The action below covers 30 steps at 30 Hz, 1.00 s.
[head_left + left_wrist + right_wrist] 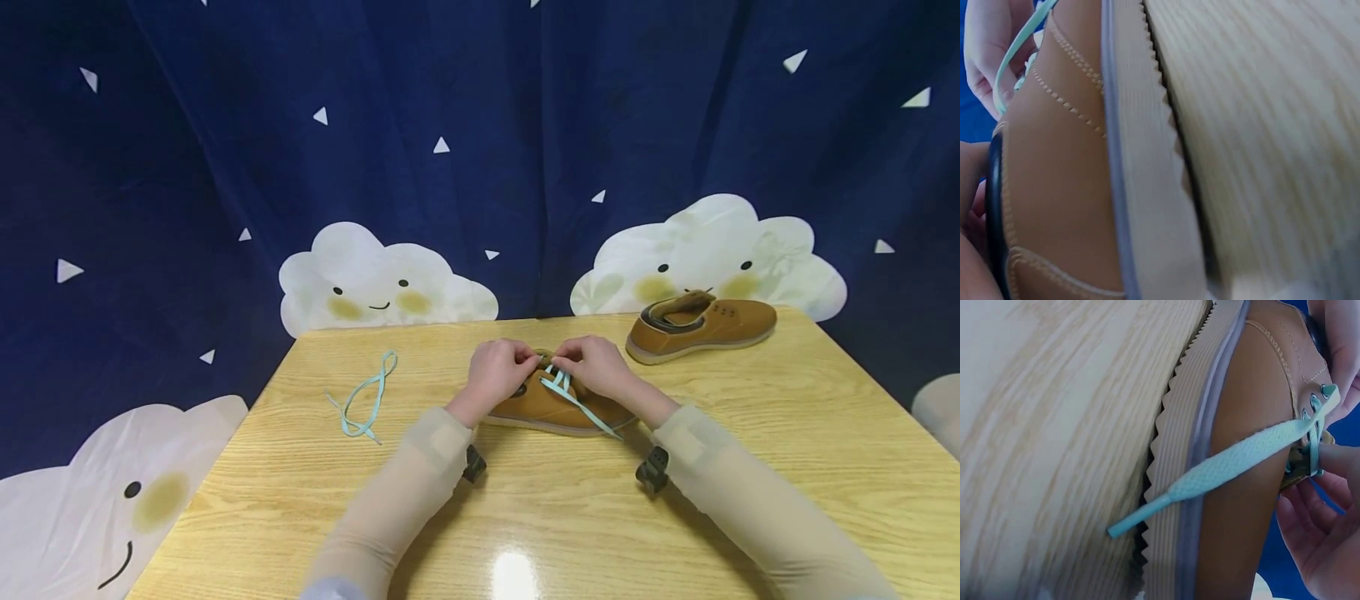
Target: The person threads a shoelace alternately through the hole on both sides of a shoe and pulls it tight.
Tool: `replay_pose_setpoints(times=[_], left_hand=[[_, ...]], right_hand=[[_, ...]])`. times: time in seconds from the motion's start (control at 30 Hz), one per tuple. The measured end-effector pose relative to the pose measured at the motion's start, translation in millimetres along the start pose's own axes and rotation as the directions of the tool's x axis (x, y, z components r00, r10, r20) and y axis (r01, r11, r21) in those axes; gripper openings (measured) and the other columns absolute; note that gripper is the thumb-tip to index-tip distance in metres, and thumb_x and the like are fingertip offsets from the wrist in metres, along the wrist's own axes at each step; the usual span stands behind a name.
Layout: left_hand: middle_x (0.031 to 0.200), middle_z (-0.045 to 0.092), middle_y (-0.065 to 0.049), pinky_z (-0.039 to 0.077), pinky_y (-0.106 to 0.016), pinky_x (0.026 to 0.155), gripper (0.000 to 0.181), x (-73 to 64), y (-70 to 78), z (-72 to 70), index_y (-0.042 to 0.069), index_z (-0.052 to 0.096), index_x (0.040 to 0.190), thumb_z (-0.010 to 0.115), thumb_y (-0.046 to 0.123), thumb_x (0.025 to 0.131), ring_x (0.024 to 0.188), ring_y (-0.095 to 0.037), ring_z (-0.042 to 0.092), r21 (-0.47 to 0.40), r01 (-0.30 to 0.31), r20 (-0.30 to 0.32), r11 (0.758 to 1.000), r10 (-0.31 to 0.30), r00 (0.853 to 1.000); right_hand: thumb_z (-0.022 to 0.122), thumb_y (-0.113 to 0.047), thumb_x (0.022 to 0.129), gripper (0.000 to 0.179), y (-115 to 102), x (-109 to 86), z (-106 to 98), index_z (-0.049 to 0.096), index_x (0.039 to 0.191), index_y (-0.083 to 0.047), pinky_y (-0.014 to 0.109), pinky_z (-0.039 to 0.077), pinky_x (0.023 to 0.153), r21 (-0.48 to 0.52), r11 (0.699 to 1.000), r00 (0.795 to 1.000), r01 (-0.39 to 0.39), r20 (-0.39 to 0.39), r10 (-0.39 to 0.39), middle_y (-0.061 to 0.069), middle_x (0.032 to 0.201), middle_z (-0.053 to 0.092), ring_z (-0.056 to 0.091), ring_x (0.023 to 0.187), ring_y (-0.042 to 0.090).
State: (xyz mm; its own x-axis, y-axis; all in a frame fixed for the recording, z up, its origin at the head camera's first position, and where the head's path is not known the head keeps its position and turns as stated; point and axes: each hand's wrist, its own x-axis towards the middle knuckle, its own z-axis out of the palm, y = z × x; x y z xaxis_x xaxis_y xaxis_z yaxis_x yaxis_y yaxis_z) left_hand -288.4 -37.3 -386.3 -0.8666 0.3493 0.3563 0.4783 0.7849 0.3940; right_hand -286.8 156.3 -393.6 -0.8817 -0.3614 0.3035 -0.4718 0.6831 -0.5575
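Observation:
A brown shoe [540,410] lies in front of me, its toe to the right, with a light teal shoelace [1241,459] through some of its eyelets. One lace end hangs over the near side down to the table. My left hand [497,367] pinches the lace by the shoe's opening, thumb and forefinger together; the shoe's dark collar partly hides these fingers in the left wrist view. My right hand [596,365] pinches at the lace crossing over the tongue, its thumb [1335,460] on the near side and the other fingers curled behind.
A second teal shoelace [375,398] lies loosely looped on the wooden table [300,500] at the left. Another brown shoe [705,325], its eyelets without lace, stands at the back right. Behind the table hangs a dark blue curtain [465,67] with clouds and white triangles.

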Motion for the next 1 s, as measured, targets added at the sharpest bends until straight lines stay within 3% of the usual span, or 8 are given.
replay_pose_setpoints(times=[0.1,0.2,0.4,0.57,0.63,0.7,0.83,1.0], left_hand=[[0.074,0.070,0.010,0.044,-0.021,0.058,0.016,0.3,-0.9,2.9,0.018,0.079,0.087,0.070,0.030,0.092,0.063,-0.005,0.059,0.003,0.018,-0.024,1.000,-0.018,1.000],[0.069,0.067,0.011,0.042,-0.021,0.054,0.018,0.2,-1.9,4.8,0.020,0.079,0.084,0.069,0.033,0.092,0.059,-0.004,0.056,-0.001,0.026,-0.042,1.000,-0.026,0.999],[0.069,0.067,0.012,0.040,-0.021,0.052,0.018,-0.4,-3.3,6.4,0.021,0.079,0.087,0.069,0.034,0.092,0.056,-0.002,0.054,-0.006,0.033,-0.049,0.999,-0.033,0.998],[0.073,0.069,0.012,0.041,-0.020,0.053,0.017,-1.1,-3.2,8.3,0.022,0.079,0.088,0.068,0.035,0.092,0.056,-0.001,0.055,-0.003,0.030,-0.045,1.000,-0.031,0.999],[0.073,0.069,0.012,0.040,-0.020,0.052,0.018,-1.4,-3.5,9.0,0.022,0.079,0.088,0.068,0.035,0.092,0.056,-0.001,0.055,0.003,0.029,-0.047,1.000,-0.029,0.998],[0.072,0.069,0.012,0.040,-0.020,0.052,0.018,-1.8,-3.9,9.2,0.022,0.079,0.087,0.068,0.036,0.092,0.056,-0.001,0.054,0.004,0.030,-0.048,1.000,-0.030,0.998],[0.071,0.067,0.012,0.040,-0.020,0.053,0.017,-2.5,-4.4,8.5,0.022,0.077,0.084,0.070,0.035,0.090,0.057,-0.002,0.054,-0.030,0.052,-0.074,0.998,-0.054,0.996],[0.080,0.065,0.012,0.044,-0.023,0.060,0.014,-3.2,-5.9,9.7,0.021,0.070,0.085,0.075,0.034,0.086,0.070,-0.005,0.057,-0.089,0.086,-0.125,0.992,-0.097,0.987]], right_hand=[[0.065,-0.018,0.094,0.014,3,1.2,0,0.075,0.092,-0.008,0.045,0.051,0.081,0.050,0.999,1.000,-0.013,0.021,0.012,0.001,0.087,0.071,0.066,0.088,0.026],[0.061,-0.020,0.098,0.021,7,4.0,-2,0.074,0.092,-0.006,0.038,0.049,0.070,0.147,0.988,0.997,-0.055,0.059,0.047,0.001,0.080,0.068,0.060,0.072,0.022],[0.058,-0.028,0.100,0.031,11,13.8,-4,0.072,0.092,0.000,0.025,0.034,0.049,0.340,0.908,0.966,-0.246,0.167,0.199,0.001,0.065,0.049,0.039,0.047,0.011],[0.061,-0.031,0.097,0.040,11,22.4,-3,0.068,0.118,0.003,0.026,0.039,0.055,0.359,0.853,0.921,-0.379,0.241,0.308,0.010,0.098,0.064,0.046,0.062,0.014],[0.061,-0.031,0.097,0.044,10,24.7,-3,0.064,0.125,0.004,0.027,0.041,0.059,0.365,0.833,0.903,-0.417,0.267,0.335,0.014,0.116,0.061,0.050,0.075,0.017],[0.062,-0.031,0.097,0.046,9,26.3,-2,0.062,0.127,0.003,0.027,0.042,0.062,0.373,0.817,0.893,-0.439,0.285,0.349,0.016,0.122,0.058,0.050,0.084,0.018],[0.062,-0.030,0.096,0.042,8,27.2,-1,0.065,0.124,0.002,0.025,0.040,0.061,0.392,0.808,0.894,-0.440,0.278,0.352,0.012,0.116,0.060,0.050,0.083,0.018],[0.062,-0.026,0.096,0.035,6,24.7,0,0.069,0.117,0.002,0.025,0.039,0.058,0.415,0.811,0.911,-0.411,0.216,0.352,0.009,0.109,0.064,0.051,0.083,0.018]])
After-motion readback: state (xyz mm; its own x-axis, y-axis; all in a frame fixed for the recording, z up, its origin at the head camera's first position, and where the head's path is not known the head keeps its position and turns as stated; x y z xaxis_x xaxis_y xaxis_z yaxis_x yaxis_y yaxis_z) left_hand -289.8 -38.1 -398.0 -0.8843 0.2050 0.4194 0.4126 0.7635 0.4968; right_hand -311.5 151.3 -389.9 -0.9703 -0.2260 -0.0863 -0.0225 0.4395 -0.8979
